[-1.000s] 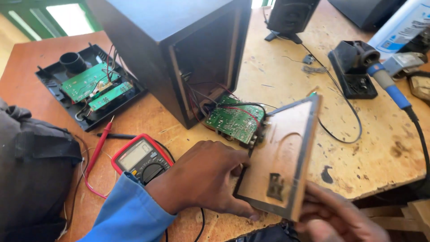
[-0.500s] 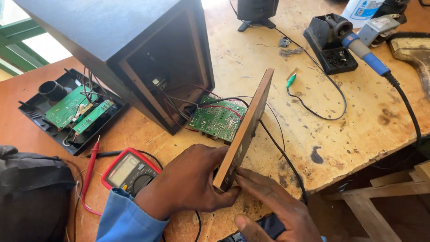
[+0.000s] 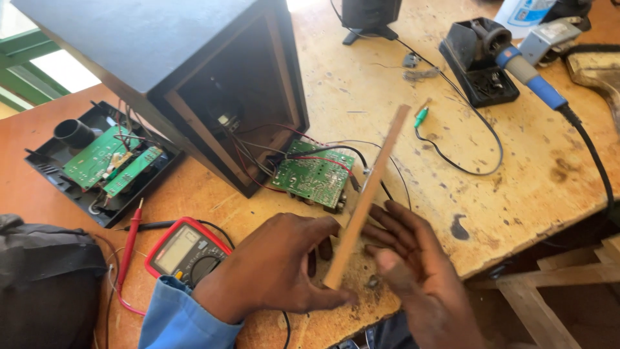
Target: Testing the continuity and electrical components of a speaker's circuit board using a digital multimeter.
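Both hands (image 3: 284, 271) (image 3: 413, 265) hold wooden panel (image 3: 368, 194) edge-on, tilted

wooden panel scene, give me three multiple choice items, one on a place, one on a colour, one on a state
1. Where does the multimeter lie?
A. on the table to the left of the left hand
B. inside the speaker cabinet
C. on the soldering iron stand

2. What colour is the soldering iron handle?
A. yellow
B. blue
C. white

3. How is the wooden panel held?
A. lying flat on the table
B. slotted into the cabinet
C. on edge between both hands

Answers:
1. A, its red case sits on the table beside the left hand.
2. B, the grip by the black stand is blue.
3. C, only its thin edge shows, with the left hand on one side and the right hand on the other, in front of the open speaker cabinet.
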